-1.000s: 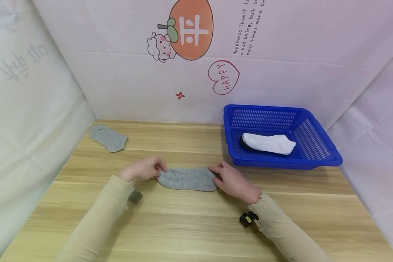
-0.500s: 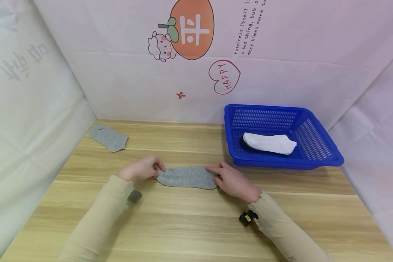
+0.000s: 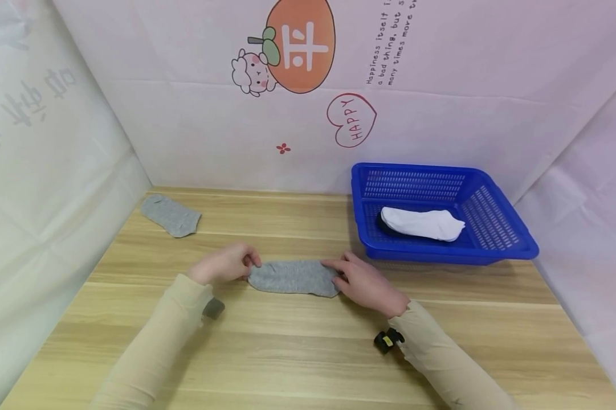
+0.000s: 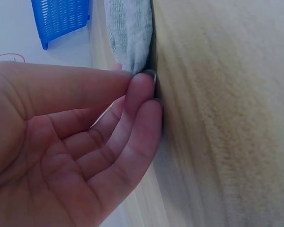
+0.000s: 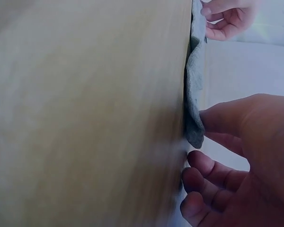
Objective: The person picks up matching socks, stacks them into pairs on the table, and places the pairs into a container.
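Note:
Two grey ankle socks, laid flat one over the other or as a single layer, I cannot tell which, form the grey sock (image 3: 292, 277) lying lengthwise at the middle of the table. My left hand (image 3: 228, 263) pinches its left end between thumb and fingers; the left wrist view shows the fingertips (image 4: 144, 85) right at the sock's tip. At the other end, my right hand (image 3: 366, 282) rests with its index finger and thumb spread apart on the fabric. In the right wrist view the thumb (image 5: 222, 116) touches the sock's edge, while several other fingertips sit beside it at the tabletop.
Another grey sock (image 3: 171, 216) lies at the back left of the wooden table (image 3: 297, 353). At the back right stands a blue plastic basket (image 3: 441, 255). Inside it, a white sock (image 3: 423, 224) lies over something black. White printed cloth (image 3: 210, 142) hangs along the back and sides.
The grey sock's right part has shifted very slightly toward the back, and my right index finger has moved a little left along its upper edge. Otherwise both hands stay in place.

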The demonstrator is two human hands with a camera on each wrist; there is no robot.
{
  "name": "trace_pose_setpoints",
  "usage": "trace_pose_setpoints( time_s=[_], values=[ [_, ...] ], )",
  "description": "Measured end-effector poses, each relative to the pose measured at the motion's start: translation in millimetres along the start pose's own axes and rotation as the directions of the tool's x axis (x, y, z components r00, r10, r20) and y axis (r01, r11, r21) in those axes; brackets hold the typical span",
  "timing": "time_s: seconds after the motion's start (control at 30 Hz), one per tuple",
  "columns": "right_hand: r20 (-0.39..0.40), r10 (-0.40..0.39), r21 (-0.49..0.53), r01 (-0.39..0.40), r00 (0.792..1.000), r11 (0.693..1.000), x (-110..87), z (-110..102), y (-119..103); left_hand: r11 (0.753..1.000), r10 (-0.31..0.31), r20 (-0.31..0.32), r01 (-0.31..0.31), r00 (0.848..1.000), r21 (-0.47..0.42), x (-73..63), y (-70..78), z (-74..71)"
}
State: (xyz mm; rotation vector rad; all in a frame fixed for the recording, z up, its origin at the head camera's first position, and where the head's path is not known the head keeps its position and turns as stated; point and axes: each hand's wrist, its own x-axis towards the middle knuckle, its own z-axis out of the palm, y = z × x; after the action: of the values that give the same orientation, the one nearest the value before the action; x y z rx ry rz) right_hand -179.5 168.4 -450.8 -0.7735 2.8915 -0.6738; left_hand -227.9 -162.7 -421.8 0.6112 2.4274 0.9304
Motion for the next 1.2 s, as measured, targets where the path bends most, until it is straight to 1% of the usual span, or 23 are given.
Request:
trace_pose_setpoints(
  time_s=[0.23, 0.37, 0.6, 0.7, 0.8, 0.93, 1.03, 1.2],
  values=[
    [-0.004, 0.009, 0.027, -0.009, 1.000, 1.000, 2.0, 0.1, -0.4, 0.996, 0.026, -0.013, -0.025, 1.000, 0.083, -0.6, -1.3, -1.4],
    [-0.020, 0.006, 0.032, -0.005, 1.000, 0.999, 3.0, 0.3, -1.5, 0.996, 0.025, -0.030, -0.023, 0.999, 0.084, -0.8, -3.4, -1.8],
    [-0.071, -0.030, 0.020, 0.032, 0.997, 0.999, 5.3, 0.7, -3.3, 0.998, -0.008, -0.080, 0.014, 0.997, 0.068, -1.9, -9.4, -5.6],
    [-0.091, -0.038, 0.022, 0.041, 0.995, 0.999, 7.0, 1.4, -4.4, 0.997, -0.016, -0.092, 0.022, 0.996, 0.067, -3.8, -10.8, -9.0],
    [-0.104, -0.034, 0.030, 0.037, 0.994, 0.999, 8.8, 2.2, -5.6, 0.997, -0.006, -0.096, 0.014, 0.995, 0.079, -6.5, -12.0, -13.3],
    [-0.121, -0.029, 0.046, 0.035, 0.992, 0.998, 12.4, 3.2, -7.2, 0.997, -0.017, -0.109, 0.025, 0.994, 0.076, -11.1, -13.4, -20.3],
    [-0.134, -0.032, 0.054, 0.039, 0.991, 0.998, 15.6, 3.5, -8.7, 0.996, -0.031, -0.131, 0.041, 0.991, 0.076, -14.5, -14.9, -26.3],
    [-0.130, -0.022, 0.059, 0.030, 0.991, 0.998, 18.4, 2.0, -11.5, 0.996, -0.036, -0.167, 0.050, 0.985, 0.076, -20.2, -20.3, -38.0]
  ],
)
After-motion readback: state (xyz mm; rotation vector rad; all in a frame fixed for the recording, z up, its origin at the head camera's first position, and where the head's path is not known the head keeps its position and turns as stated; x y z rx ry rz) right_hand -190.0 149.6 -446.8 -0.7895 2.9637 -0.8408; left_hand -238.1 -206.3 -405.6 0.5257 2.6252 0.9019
